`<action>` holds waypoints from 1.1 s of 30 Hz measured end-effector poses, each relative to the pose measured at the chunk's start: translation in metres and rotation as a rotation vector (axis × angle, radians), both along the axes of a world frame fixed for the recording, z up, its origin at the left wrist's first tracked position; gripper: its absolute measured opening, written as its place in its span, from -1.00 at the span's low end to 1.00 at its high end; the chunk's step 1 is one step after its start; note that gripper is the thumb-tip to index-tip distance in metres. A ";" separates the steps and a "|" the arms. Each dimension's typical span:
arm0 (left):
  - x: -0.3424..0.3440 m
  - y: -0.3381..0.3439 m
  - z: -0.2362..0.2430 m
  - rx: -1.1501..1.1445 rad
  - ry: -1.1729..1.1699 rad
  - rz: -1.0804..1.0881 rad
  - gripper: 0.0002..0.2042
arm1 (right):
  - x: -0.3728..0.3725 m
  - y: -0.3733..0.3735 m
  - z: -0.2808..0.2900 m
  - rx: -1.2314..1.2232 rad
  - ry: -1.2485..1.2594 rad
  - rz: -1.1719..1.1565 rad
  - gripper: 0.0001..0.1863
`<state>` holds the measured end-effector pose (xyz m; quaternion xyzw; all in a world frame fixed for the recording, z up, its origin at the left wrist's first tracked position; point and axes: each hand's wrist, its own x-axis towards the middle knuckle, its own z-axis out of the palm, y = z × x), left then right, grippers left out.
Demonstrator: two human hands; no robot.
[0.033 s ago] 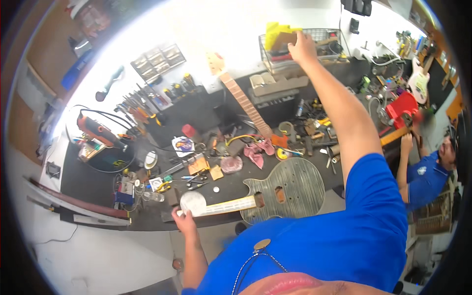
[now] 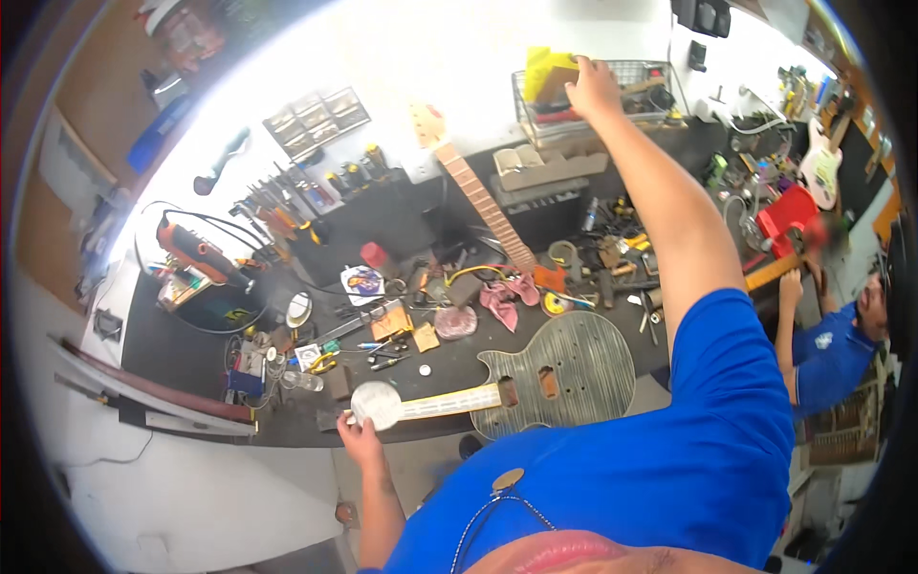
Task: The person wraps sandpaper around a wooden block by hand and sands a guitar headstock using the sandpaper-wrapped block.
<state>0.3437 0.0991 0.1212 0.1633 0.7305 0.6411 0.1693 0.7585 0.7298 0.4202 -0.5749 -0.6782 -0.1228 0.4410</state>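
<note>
My left hand (image 2: pixel 360 435) is closed at the edge of a pale round disc (image 2: pixel 376 406), which lies over the far left part of a guitar neck (image 2: pixel 445 402) with a light fretboard. That neck joins a grey-green striped guitar body (image 2: pixel 588 373) on the dark bench (image 2: pixel 182 359). My right hand (image 2: pixel 593 86) reaches up to a wire basket (image 2: pixel 643 72) on the back wall, fingers curled on yellow and brown sheets (image 2: pixel 545 67) there. A second neck (image 2: pixel 478 196), with a rosewood-coloured fretboard, leans upright behind the bench clutter.
Hand tools (image 2: pixel 287 196), pink cloths (image 2: pixel 502 301), an orange-black power tool (image 2: pixel 191 249) with cables and a red bin (image 2: pixel 784 215) crowd the bench. A pale guitar body (image 2: pixel 822 177) stands at right. A co-worker in blue (image 2: pixel 827 354) works at the right.
My right hand has risen slightly at the sheets in the basket. The whole view has shifted a little. My left hand stays at the round disc.
</note>
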 end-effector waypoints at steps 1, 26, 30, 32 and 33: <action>0.002 -0.018 0.003 -0.050 0.012 -0.016 -0.57 | 0.010 0.022 0.008 -0.110 -0.100 0.040 -0.39; 0.132 0.144 0.162 0.145 -0.084 -0.996 -0.49 | -0.012 -0.399 -0.172 -0.997 1.578 0.870 -0.65; 0.141 0.138 0.160 0.180 -0.207 -1.129 -0.43 | -0.005 -0.428 -0.172 -0.945 1.586 0.783 -0.63; 0.142 0.135 0.156 0.188 -0.223 -1.174 -0.43 | -0.010 -0.438 -0.176 -0.935 1.671 0.810 -0.61; 0.142 0.134 0.153 0.214 -0.313 -1.175 -0.41 | -0.013 -0.445 -0.177 -0.925 1.679 0.803 -0.61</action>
